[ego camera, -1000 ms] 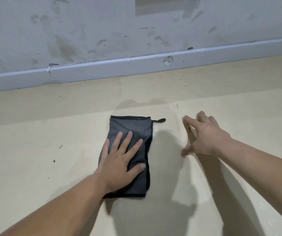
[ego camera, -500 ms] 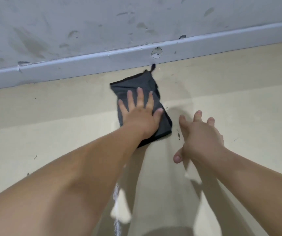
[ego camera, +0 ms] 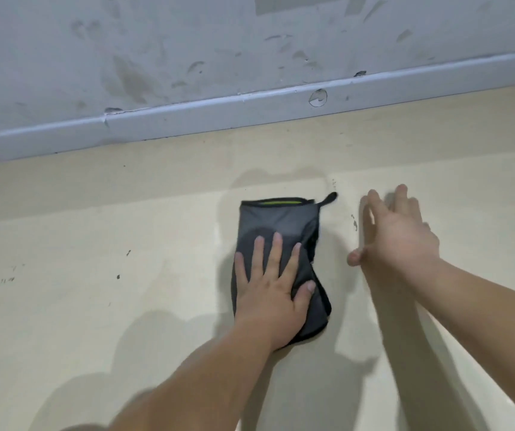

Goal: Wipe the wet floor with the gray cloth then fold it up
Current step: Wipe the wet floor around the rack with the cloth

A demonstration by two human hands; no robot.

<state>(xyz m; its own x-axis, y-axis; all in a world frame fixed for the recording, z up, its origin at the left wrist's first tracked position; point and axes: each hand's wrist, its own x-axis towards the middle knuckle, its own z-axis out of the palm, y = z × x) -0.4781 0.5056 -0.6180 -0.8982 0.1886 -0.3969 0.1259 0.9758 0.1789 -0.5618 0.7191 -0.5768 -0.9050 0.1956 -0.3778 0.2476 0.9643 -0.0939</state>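
Gray cloth (ego camera: 276, 225) lies folded on the beige floor (ego camera: 94, 306), short of the baseboard (ego camera: 187, 116), its small loop (ego camera: 329, 199) at the far right corner. Left hand (ego camera: 270, 293) presses flat on its near half, fingers straight and spread. Right hand (ego camera: 396, 234) is just right of the cloth, apart from it, fingers extended and grasping nothing.

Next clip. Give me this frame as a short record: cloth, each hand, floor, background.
gray cloth: folded, lying on the floor, loop tab at far right corner
left hand: flat on the cloth, fingers straight, pressing
right hand: open, beside the cloth, not touching it, blurred
floor: beige, dark specks
baseboard: gray, apart from the cloth
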